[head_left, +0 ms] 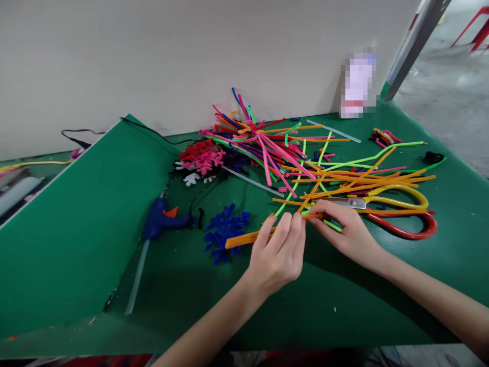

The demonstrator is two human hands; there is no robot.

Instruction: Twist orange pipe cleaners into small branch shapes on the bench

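My left hand (280, 250) is closed around a small bundle of orange pipe cleaners (240, 239), whose ends stick out to the left. At the bundle's other end, the fingers of my right hand (346, 229) pinch the orange stems; the exact grip is partly hidden. Just beyond my right hand lie scissors (359, 203) with one yellow and one red handle, among loose orange and green pipe cleaners (385, 179). A blue snowflake-like piece made of pipe cleaners (225, 229) rests on the table left of my left hand.
A blue glue gun (156, 219) with a clear glue stick stands at the left, beside a raised green board (76, 229). A large pile of mixed pipe cleaners (252, 135) and red, pink and white pieces (202, 155) lie toward the wall. Glue sticks (252, 181) lie among them.
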